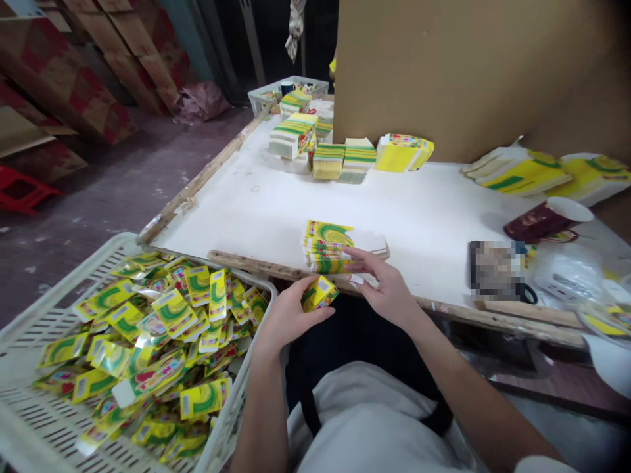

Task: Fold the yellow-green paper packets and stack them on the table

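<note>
My left hand [290, 315] is closed on a small yellow and green carton [320, 293], held just off the table's front edge. My right hand [382, 282] has its fingers stretched toward a pile of flat printed cartons [325, 246] on the white tabletop. Its index fingertip reaches the pile's right side, and the thumb is apart from the fingers, by a small white flap. White ends of the pile stick out to the right. Below and left of my left hand, a white plastic crate [123, 243] holds many loose yellow cartons [172, 312].
Bundled carton stacks [345, 157] stand at the back of the table, before a cardboard panel [468, 79]. To the right lie a tipped maroon cup [530, 220], black scissor handles [527, 293] and clear plastic [566, 269]. A wooden strip [261, 263] edges the table. A red stool [24, 187] stands left.
</note>
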`<state>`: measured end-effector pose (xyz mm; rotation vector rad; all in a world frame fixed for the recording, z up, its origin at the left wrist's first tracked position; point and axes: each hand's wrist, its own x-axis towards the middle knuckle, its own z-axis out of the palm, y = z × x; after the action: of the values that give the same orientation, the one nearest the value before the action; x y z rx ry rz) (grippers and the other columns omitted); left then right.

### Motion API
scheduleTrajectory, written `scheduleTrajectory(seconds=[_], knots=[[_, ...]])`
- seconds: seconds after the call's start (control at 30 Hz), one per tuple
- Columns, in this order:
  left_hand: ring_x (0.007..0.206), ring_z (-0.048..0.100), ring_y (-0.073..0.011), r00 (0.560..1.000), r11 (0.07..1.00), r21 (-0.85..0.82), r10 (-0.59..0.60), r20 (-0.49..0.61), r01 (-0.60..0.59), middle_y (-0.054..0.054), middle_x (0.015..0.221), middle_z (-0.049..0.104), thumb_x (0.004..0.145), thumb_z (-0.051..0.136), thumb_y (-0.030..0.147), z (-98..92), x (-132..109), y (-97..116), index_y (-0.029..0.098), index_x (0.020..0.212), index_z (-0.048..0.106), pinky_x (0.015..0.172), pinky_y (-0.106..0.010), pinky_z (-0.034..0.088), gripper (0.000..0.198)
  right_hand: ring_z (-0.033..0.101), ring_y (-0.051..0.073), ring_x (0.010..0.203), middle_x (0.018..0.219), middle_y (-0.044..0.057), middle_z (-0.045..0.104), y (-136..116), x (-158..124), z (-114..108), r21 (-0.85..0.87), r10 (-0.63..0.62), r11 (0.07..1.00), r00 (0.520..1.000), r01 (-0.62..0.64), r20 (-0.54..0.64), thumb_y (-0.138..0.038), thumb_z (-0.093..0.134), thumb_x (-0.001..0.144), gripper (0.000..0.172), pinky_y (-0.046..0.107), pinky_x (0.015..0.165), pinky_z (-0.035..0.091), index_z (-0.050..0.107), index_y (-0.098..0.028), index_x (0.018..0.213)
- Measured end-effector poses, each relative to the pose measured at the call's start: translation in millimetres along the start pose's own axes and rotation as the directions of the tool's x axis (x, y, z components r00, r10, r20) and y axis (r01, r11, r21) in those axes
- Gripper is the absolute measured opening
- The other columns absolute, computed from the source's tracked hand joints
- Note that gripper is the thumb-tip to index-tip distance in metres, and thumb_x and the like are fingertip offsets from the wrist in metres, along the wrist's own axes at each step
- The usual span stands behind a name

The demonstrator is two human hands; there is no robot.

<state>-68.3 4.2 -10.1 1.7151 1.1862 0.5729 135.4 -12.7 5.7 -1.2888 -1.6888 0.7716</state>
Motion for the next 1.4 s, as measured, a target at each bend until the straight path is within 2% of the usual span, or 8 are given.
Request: scheduleTrajectory(seconds=[0.47,0.53,0.57,0.63,0.77,0.97,1.2,1.4], knots=[[0.087,0.063,-0.0222,0.971,0.945,-0.325,-0.045,-0.233,-0.035,-0.006,0.097,0.067,0.057,0.076,0.032,-20.7,-2,-10,0.019,0.109,0.059,0.082,-0.036,0.049,0.057,0.054,0.013,0.055,0.058,-0.002,0.058,6,9,-16,-0.163,0.067,0.981,0.974,-0.104,-0.216,-0.017,0.047,0.080,0.015,0.025,0.055,0.043,0.058,-0.019,0.070],[0.085,0.064,-0.0217,0.812,0.876,-0.429,-0.079,-0.578,-0.220,-0.004,0.093,0.067,0.058,0.073,0.041,-36.6,-7,-18,0.020,0.105,0.059,0.079,-0.036,0.050,0.053,0.056,0.014,0.060,0.064,-0.001,0.061,9,15,-23,-0.249,0.022,0.964,0.964,-0.090,-0.265,-0.014,0.049,0.078,0.012,0.025,0.059,0.043,0.060,-0.019,0.074],[0.090,0.063,-0.0226,0.621,0.814,-0.427,-0.106,-0.776,-0.394,-0.003,0.094,0.066,0.063,0.067,0.049,-46.0,-11,-24,0.020,0.101,0.060,0.079,-0.037,0.051,0.048,0.057,0.014,0.064,0.069,0.000,0.062,11,19,-26,-0.288,0.003,0.954,0.962,-0.085,-0.274,-0.013,0.049,0.076,0.013,0.026,0.061,0.044,0.060,-0.019,0.077],[0.115,0.051,-0.0186,0.435,0.748,-0.356,-0.100,-0.895,-0.560,0.003,0.110,0.060,0.075,0.033,0.068,-63.9,-20,-38,0.031,0.106,0.053,0.091,-0.037,0.045,0.052,0.058,0.016,0.070,0.079,0.002,0.064,16,28,-28,-0.363,-0.014,0.928,0.964,-0.086,-0.266,-0.010,0.050,0.074,0.018,0.028,0.066,0.045,0.061,-0.019,0.084],[0.129,0.036,-0.0170,0.607,0.560,-0.613,-0.230,-0.761,-0.557,-0.003,0.111,0.059,0.071,0.027,0.075,-72.8,-26,-56,0.023,0.089,0.058,0.100,-0.032,0.038,0.063,0.057,0.023,0.089,0.100,0.009,0.062,28,46,-19,-0.548,0.003,0.833,0.990,-0.082,-0.144,-0.011,0.053,0.072,0.034,0.036,0.079,0.045,0.057,-0.017,0.105],[0.068,0.060,-0.0088,0.766,0.147,-0.926,-0.525,-0.372,-0.348,-0.001,0.075,0.064,0.079,0.042,0.048,-32.0,8,-39,0.018,0.089,0.061,0.064,-0.021,0.050,0.037,0.057,0.023,0.088,0.096,0.009,0.063,38,57,-7,-0.605,0.005,0.796,1.000,-0.016,-0.020,-0.006,0.050,0.072,0.030,0.036,0.079,0.044,0.058,-0.017,0.098],[0.060,0.058,-0.0058,0.819,0.139,-0.969,-0.518,-0.247,-0.205,0.002,0.069,0.059,0.079,0.052,0.038,9.7,22,-6,0.018,0.084,0.061,0.059,-0.018,0.047,0.023,0.056,0.021,0.080,0.086,0.006,0.059,31,55,-11,-0.547,-0.032,0.837,0.995,-0.024,-0.092,-0.005,0.049,0.068,0.029,0.035,0.073,0.044,0.051,-0.018,0.094],[0.100,0.059,-0.0168,0.822,0.402,-0.874,-0.374,-0.430,-0.274,-0.007,0.102,0.063,0.083,0.042,0.049,42.8,25,16,0.020,0.103,0.056,0.087,-0.033,0.047,0.038,0.053,0.012,0.062,0.074,-0.002,0.053,8,28,7,0.037,0.042,0.998,0.999,-0.041,-0.020,-0.016,0.058,0.070,0.022,0.025,0.058,0.045,0.045,-0.022,0.086]])
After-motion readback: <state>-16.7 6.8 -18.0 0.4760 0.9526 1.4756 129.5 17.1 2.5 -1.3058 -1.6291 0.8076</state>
